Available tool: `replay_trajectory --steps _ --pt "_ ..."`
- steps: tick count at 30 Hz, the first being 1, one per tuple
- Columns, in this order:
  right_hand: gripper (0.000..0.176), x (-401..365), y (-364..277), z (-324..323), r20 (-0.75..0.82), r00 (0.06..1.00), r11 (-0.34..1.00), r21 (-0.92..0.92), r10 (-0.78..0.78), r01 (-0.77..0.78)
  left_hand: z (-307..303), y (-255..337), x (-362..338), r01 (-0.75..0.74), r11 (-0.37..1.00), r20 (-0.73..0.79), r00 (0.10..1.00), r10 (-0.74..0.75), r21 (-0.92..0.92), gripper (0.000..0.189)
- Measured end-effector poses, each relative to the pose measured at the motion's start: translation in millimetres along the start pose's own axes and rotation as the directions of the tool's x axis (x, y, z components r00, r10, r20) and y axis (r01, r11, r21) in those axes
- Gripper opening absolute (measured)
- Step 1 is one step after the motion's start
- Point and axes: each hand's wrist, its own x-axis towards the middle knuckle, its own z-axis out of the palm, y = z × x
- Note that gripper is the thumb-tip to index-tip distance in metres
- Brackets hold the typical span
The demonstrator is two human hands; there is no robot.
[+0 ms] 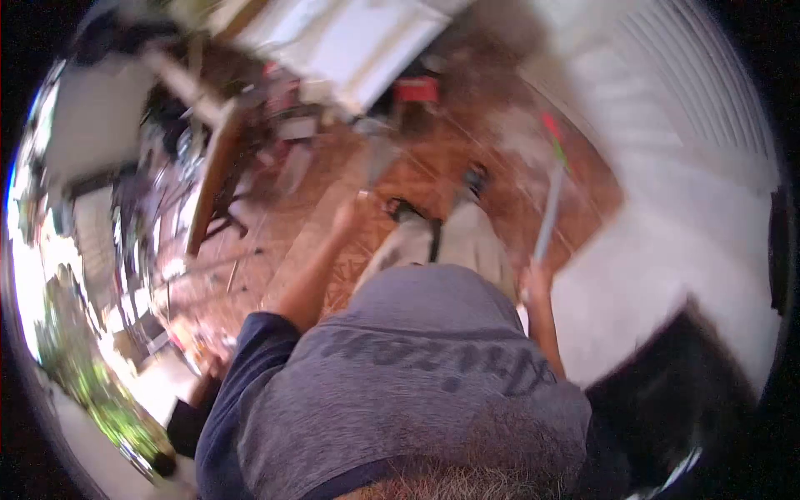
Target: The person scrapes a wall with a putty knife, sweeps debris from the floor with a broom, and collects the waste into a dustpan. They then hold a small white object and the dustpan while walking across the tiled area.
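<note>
My right hand (537, 282) is closed around a long pale grey pole (550, 212). The pole slants away over the tiled floor, with a green collar (559, 155) and a red end (551, 127); blur hides what kind of tool it is. My left hand (350, 215) hangs in front of my left side, its fingers smeared by motion. Just beyond it shows a grey, flat-looking thing (381, 157); whether the hand holds it I cannot make out.
Reddish patterned tiles (333, 275) lie underfoot, with a pale dusty patch (521, 133) ahead. A white-topped table (350, 46) stands ahead. A wooden piece of furniture (215, 179) and clutter are on the left. A white wall (642, 250) and a black object (675, 392) are on the right.
</note>
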Motion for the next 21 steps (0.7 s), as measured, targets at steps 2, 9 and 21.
replay_trajectory --steps 2,9,21 --pt "0.013 -12.8 -1.5 22.5 0.062 0.948 0.67 -0.694 -0.312 0.265 -6.9 -101.7 60.9 -0.065 0.93 0.02 0.997 0.077 -0.362 0.047" --pt "0.013 -79.4 -116.4 152.5 0.152 0.95 0.909 0.282 0.272 -0.306 -47.0 -169.1 -7.8 -0.043 0.995 -0.317 0.946 0.071 0.095 0.051" --pt "0.014 -44.1 -167.1 268.8 0.221 0.655 0.492 -0.83 0.723 -0.264 61.9 -331.5 -73.5 0.094 0.854 -0.626 0.639 -0.446 -0.512 0.058"
